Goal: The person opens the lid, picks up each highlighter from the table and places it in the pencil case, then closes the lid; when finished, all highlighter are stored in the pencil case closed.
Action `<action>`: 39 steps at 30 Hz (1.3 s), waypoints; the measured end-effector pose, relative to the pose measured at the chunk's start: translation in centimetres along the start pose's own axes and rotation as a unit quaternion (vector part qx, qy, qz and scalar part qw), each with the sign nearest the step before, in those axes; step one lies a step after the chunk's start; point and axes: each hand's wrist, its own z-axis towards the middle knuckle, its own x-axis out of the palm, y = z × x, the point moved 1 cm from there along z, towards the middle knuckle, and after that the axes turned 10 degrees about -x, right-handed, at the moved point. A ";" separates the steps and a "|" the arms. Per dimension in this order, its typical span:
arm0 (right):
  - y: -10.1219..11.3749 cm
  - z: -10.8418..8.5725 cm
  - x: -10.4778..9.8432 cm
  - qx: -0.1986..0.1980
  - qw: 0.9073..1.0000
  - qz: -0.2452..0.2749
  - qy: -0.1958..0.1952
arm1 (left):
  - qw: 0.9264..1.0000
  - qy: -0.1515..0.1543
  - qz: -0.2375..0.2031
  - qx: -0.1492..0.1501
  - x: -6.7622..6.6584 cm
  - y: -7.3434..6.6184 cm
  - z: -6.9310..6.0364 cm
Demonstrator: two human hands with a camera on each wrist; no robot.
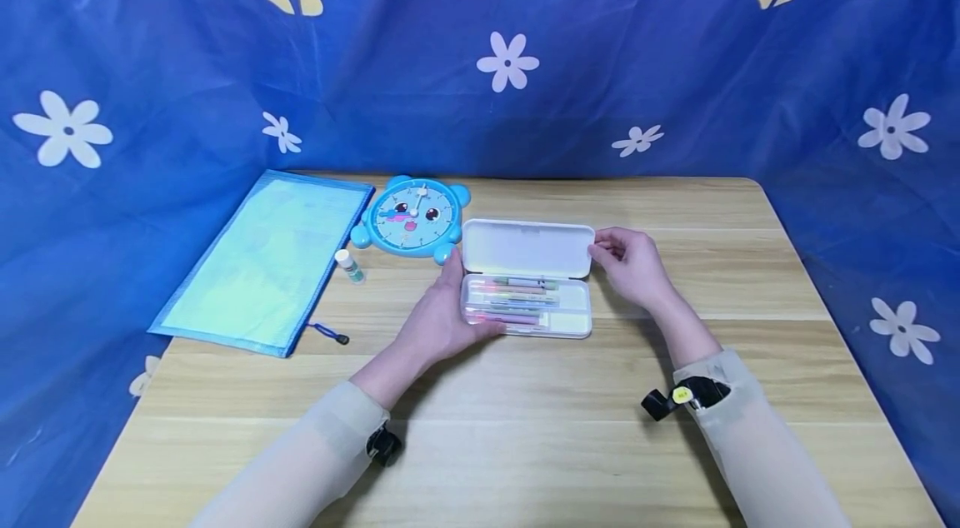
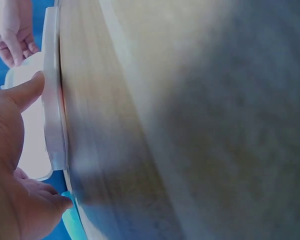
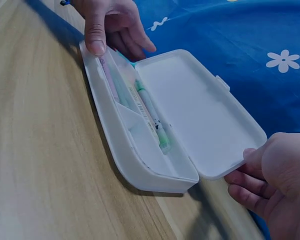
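A white pencil case (image 1: 573,322) lies with its lid (image 1: 527,249) raised, near the middle of the table. Several pens (image 1: 517,303) are inside, among them a green-and-white pen (image 3: 151,112) seen in the right wrist view. My left hand (image 1: 441,320) grips the case's left end, thumb on the front rim and fingers round toward the back; the left wrist view shows that thumb (image 2: 27,92) on the edge. With thumb and fingers, my right hand (image 1: 632,266) pinches the right edge of the lid.
A blue toy clock (image 1: 412,232) with a face stands behind my left hand. Left of it are a small white-capped tube (image 1: 349,266) and a blue zip pouch (image 1: 258,261) with a dark pull cord. A blue flowered cloth (image 1: 420,103) hangs behind the wooden table (image 1: 540,428).
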 end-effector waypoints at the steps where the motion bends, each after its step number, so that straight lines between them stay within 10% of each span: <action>1: 0.0 -0.1 0.0 -0.001 1.000 0.000 -0.002 | 1.000 -0.002 -0.008 0.001 0.0 0.1 0.1; 39: 1.1 -3.8 -0.1 -0.080 0.996 -0.017 -0.039 | 0.995 -0.033 -0.087 0.031 -1.8 0.5 -0.1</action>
